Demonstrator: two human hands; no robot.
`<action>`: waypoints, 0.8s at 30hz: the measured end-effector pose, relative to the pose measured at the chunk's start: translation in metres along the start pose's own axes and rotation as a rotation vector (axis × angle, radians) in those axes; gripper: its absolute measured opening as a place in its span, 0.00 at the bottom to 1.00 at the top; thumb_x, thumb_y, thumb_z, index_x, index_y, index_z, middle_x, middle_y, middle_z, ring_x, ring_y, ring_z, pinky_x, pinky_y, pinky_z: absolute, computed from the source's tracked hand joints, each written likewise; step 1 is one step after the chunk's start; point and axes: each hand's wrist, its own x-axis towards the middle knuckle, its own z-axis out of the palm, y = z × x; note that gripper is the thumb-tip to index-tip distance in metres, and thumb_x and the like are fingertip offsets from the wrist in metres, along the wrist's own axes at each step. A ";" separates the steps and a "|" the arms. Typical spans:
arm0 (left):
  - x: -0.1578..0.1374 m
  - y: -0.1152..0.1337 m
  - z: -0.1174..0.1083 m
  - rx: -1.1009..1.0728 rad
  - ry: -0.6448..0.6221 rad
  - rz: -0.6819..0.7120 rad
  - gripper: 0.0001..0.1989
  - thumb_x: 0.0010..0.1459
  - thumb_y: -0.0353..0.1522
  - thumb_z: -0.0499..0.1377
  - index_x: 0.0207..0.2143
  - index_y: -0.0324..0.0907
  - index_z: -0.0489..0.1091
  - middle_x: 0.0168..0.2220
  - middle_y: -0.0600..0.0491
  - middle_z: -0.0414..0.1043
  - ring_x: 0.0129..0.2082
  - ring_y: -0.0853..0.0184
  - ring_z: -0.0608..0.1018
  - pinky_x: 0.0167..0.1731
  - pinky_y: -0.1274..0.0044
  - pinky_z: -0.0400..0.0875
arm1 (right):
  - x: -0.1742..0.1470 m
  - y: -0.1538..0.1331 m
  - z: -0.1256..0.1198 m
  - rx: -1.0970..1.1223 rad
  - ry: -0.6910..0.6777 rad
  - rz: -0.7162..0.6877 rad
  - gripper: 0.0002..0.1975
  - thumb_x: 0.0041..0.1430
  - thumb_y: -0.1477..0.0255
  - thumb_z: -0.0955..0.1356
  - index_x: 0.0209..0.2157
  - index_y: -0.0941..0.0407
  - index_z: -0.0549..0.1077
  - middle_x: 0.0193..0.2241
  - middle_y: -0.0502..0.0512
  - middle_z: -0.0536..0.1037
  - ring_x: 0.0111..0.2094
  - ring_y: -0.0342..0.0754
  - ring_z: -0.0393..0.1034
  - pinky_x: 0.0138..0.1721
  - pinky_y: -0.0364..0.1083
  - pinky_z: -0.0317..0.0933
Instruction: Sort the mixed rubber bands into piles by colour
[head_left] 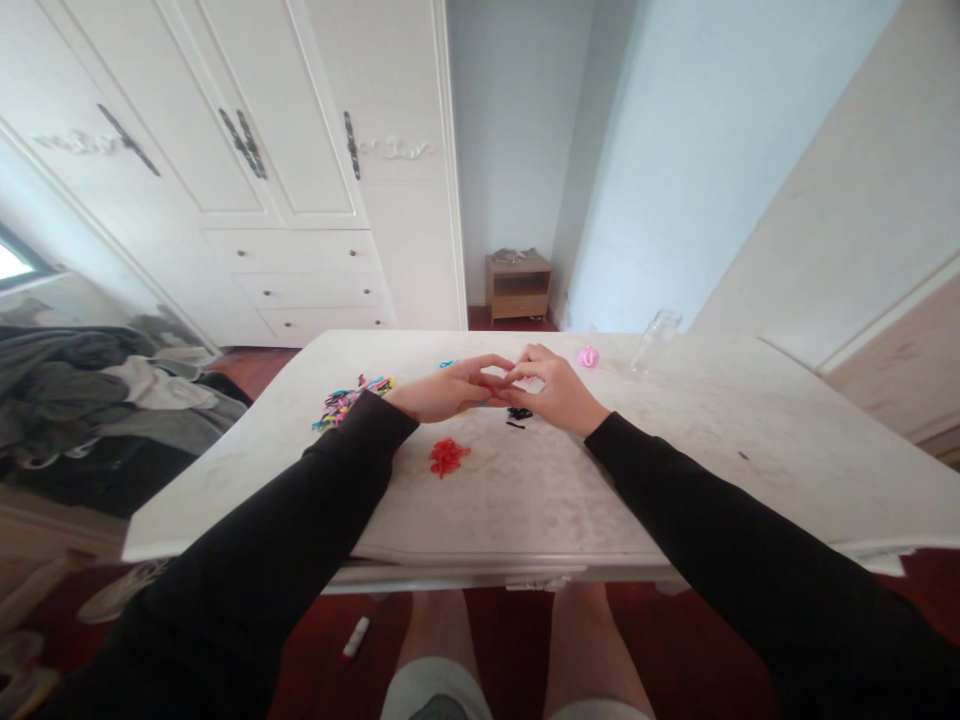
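My left hand [442, 393] and my right hand [559, 395] meet at the fingertips just above the white table [525, 500]. Both are closed, with fingers pinched together. Specks of red and teal show among the fingers, too small to name. Below my left wrist lies a heap of red elastic bands [448, 457]. Left of that wrist spreads a mixed-colour heap of bands [341, 405], partly behind my sleeve. Black bands [517, 412] lie under my right hand, which hides some of them. A few blue bands [448, 364] sit beyond my left hand, and pink ones are half hidden behind the fingers.
Toward the table's far edge are a pink round thing [589, 357] and a clear glass bottle [660, 335]. A small dark bit [743, 456] lies at right. Clothes [82, 400] are piled at left, and a white marker [355, 638] is on the floor.
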 end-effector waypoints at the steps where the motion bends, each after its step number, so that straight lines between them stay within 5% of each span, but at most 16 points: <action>1: 0.000 0.000 0.001 -0.004 0.004 -0.007 0.22 0.55 0.24 0.65 0.53 0.40 0.67 0.47 0.44 0.80 0.50 0.63 0.80 0.58 0.67 0.64 | 0.000 0.000 0.000 0.000 -0.009 0.005 0.04 0.57 0.69 0.75 0.30 0.55 0.81 0.31 0.53 0.71 0.36 0.49 0.66 0.39 0.49 0.59; 16: 0.002 -0.006 0.003 0.004 -0.021 0.029 0.20 0.53 0.25 0.66 0.48 0.42 0.67 0.49 0.43 0.78 0.49 0.64 0.80 0.54 0.69 0.68 | 0.001 -0.007 0.005 -0.084 -0.057 -0.004 0.07 0.58 0.73 0.73 0.26 0.55 0.78 0.28 0.52 0.70 0.36 0.49 0.64 0.40 0.49 0.58; 20: 0.001 -0.003 0.000 0.113 0.026 0.044 0.23 0.51 0.23 0.63 0.50 0.43 0.69 0.51 0.45 0.75 0.43 0.64 0.81 0.39 0.75 0.72 | 0.001 -0.008 0.003 -0.046 0.070 0.068 0.04 0.57 0.74 0.73 0.28 0.56 0.80 0.28 0.52 0.70 0.35 0.48 0.66 0.38 0.48 0.59; 24: 0.002 -0.001 -0.005 0.185 0.186 0.063 0.18 0.49 0.24 0.61 0.45 0.40 0.73 0.38 0.50 0.74 0.27 0.73 0.74 0.24 0.80 0.60 | 0.001 -0.005 -0.001 -0.023 0.158 0.156 0.03 0.57 0.74 0.72 0.30 0.56 0.80 0.28 0.52 0.70 0.34 0.48 0.66 0.37 0.48 0.59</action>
